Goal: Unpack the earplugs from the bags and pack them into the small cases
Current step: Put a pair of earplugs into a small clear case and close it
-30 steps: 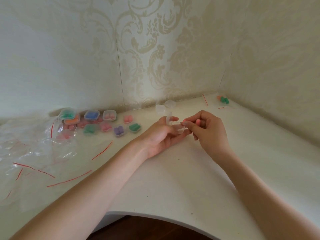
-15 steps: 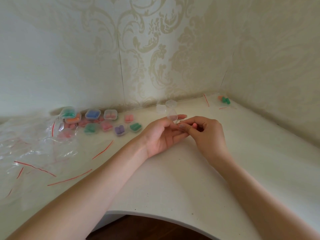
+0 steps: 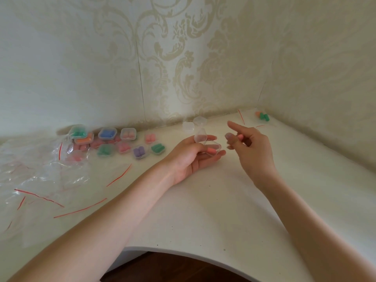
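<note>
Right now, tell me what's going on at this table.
A person is packing earplugs into small clear cases. The left hand holds an open case with one pink earplug already in it. The right hand pinches a second pink earplug beside the case, not yet in. Filled cases sit by the wall, with emptied plastic bags on the left.

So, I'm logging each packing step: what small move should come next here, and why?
Probably bring the right hand back to drop its pink earplug into the open case held by the left hand; the case shows only one pink plug and its lid is up.
</note>
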{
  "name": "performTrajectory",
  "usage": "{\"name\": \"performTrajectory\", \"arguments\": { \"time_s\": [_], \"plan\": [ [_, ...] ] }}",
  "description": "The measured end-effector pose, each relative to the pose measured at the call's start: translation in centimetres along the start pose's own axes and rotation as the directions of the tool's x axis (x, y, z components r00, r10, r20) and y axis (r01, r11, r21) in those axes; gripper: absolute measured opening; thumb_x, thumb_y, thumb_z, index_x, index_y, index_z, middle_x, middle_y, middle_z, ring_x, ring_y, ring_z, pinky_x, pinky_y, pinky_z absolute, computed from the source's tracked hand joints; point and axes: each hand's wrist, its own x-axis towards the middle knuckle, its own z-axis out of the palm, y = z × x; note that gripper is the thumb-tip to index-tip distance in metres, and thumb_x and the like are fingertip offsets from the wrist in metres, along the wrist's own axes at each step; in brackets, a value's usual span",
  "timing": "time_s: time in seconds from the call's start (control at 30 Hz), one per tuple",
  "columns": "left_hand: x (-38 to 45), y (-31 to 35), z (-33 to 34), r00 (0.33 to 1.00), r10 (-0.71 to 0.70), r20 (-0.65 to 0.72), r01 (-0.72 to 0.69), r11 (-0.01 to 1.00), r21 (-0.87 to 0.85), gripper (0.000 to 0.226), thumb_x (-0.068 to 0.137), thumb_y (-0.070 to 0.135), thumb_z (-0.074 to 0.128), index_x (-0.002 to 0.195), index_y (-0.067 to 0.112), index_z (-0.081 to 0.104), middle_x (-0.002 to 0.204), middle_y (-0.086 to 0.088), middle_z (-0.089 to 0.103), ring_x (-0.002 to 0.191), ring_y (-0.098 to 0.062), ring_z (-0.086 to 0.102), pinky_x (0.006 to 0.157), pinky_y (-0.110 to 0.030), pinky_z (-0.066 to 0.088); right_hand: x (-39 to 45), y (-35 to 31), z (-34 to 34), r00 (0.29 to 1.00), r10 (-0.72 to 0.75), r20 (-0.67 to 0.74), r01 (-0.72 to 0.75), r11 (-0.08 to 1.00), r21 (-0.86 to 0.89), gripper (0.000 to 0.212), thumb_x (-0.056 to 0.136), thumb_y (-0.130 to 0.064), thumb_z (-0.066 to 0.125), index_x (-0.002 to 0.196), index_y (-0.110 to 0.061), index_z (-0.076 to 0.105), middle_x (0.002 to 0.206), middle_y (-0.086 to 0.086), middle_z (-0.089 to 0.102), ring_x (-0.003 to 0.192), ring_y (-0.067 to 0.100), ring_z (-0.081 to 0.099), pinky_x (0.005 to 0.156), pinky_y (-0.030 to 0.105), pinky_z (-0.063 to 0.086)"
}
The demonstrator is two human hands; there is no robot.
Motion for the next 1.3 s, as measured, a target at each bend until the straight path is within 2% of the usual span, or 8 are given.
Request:
{"name": "performTrajectory", "arguments": {
  "time_s": [0.27, 0.43, 0.57, 0.77, 0.97, 1.1, 1.2, 1.3],
  "plan": [
    [-0.6, 0.0, 0.4, 0.997, -0.029, 0.070, 0.022, 0.995, 0.100, 0.032, 0.084, -0.017, 0.046, 0.101, 0.006, 0.059, 0.096, -0.016, 0.067, 0.093, -0.030, 0.069, 0.080, -0.029, 0.058, -0.7, -0.4, 0.5, 1.000, -0.012, 0.009, 0.011, 0.993, 0.116, 0.008, 0.080, -0.010, 0.073, 0.080, -0.016, 0.067, 0.080, 0.002, 0.071, 0.072, 0.009, 0.063, 0.059, 0.012, 0.046],
    [-0.4, 0.0, 0.2, 0.994, -0.031, 0.109, 0.019, 0.994, 0.105, 0.031, 0.085, -0.015, 0.043, 0.097, 0.007, 0.061, 0.079, -0.009, 0.070, 0.078, -0.018, 0.070, 0.086, -0.030, 0.055, -1.2, -0.3, 1.1, 0.996, -0.078, 0.038, 0.078, 0.997, 0.009, 0.012, 0.076, -0.009, 0.076, 0.076, -0.020, 0.071, 0.089, -0.007, 0.064, 0.081, 0.004, 0.064, 0.067, 0.018, 0.052],
    [-0.5, -0.1, 0.3, 0.985, -0.071, 0.159, 0.056, 0.994, 0.091, 0.032, 0.086, -0.013, 0.043, 0.107, 0.003, 0.062, 0.077, -0.008, 0.070, 0.075, -0.015, 0.070, 0.084, -0.028, 0.056, -1.3, -0.1, 1.0, 0.990, -0.137, -0.021, 0.131, 0.973, -0.192, 0.007, 0.077, -0.025, 0.077, 0.075, -0.026, 0.070, 0.080, -0.013, 0.058, 0.078, -0.003, 0.050, 0.066, 0.008, 0.037],
    [-0.4, 0.1, 0.1, 0.987, -0.065, 0.146, 0.063, 0.998, 0.017, 0.034, 0.088, -0.013, 0.037, 0.113, -0.003, 0.058, 0.095, -0.014, 0.067, 0.079, -0.016, 0.067, 0.079, -0.026, 0.058, -0.9, 0.5, 0.9, 0.976, -0.216, 0.025, 0.211, 0.913, -0.348, 0.018, 0.086, -0.034, 0.067, 0.072, -0.024, 0.068, 0.075, -0.016, 0.056, 0.083, 0.008, 0.043, 0.066, 0.012, 0.032],
    [-0.2, 0.1, 0.1, 0.990, -0.047, 0.137, 0.049, 0.999, -0.010, 0.031, 0.091, -0.011, 0.037, 0.115, -0.004, 0.056, 0.077, -0.011, 0.069, 0.072, -0.022, 0.071, 0.084, -0.032, 0.055, -0.6, 0.1, 1.0, 0.991, -0.136, 0.002, 0.136, 0.988, -0.074, 0.017, 0.097, -0.029, 0.049, 0.090, -0.033, 0.064, 0.101, -0.010, 0.062, 0.088, 0.000, 0.054, 0.070, 0.016, 0.044],
    [-0.4, -0.1, 0.2, 0.982, -0.094, 0.164, 0.077, 0.991, 0.107, 0.028, 0.094, -0.004, 0.041, 0.116, -0.003, 0.058, 0.088, -0.011, 0.067, 0.077, -0.017, 0.067, 0.081, -0.030, 0.058, -0.6, 0.3, 1.1, 0.947, -0.220, 0.236, 0.231, 0.973, -0.018, 0.026, 0.098, -0.034, 0.044, 0.120, -0.042, 0.054, 0.119, -0.015, 0.058, 0.109, -0.006, 0.052, 0.086, 0.016, 0.047],
    [-0.6, 0.0, 0.3, 0.975, -0.134, 0.177, 0.117, 0.988, 0.105, 0.025, 0.094, -0.003, 0.039, 0.105, 0.000, 0.061, 0.093, -0.010, 0.067, 0.086, -0.017, 0.063, 0.080, -0.028, 0.057, -0.6, 1.1, 1.6, 0.917, -0.260, 0.302, 0.314, 0.938, -0.145, 0.025, 0.095, -0.036, 0.044, 0.110, -0.035, 0.063, 0.109, -0.023, 0.061, 0.112, -0.002, 0.049, 0.095, 0.021, 0.041],
    [-0.4, 0.1, -0.4, 0.952, -0.201, 0.229, 0.238, 0.960, -0.147, 0.026, 0.086, -0.007, 0.035, 0.099, -0.001, 0.057, 0.081, -0.012, 0.065, 0.078, -0.016, 0.060, 0.085, -0.033, 0.055, -0.5, 1.2, 1.3, 0.949, -0.225, 0.222, 0.248, 0.965, -0.082, 0.021, 0.096, -0.030, 0.046, 0.089, -0.032, 0.066, 0.097, -0.022, 0.062, 0.102, 0.005, 0.056, 0.085, 0.030, 0.046]
  ]
}}
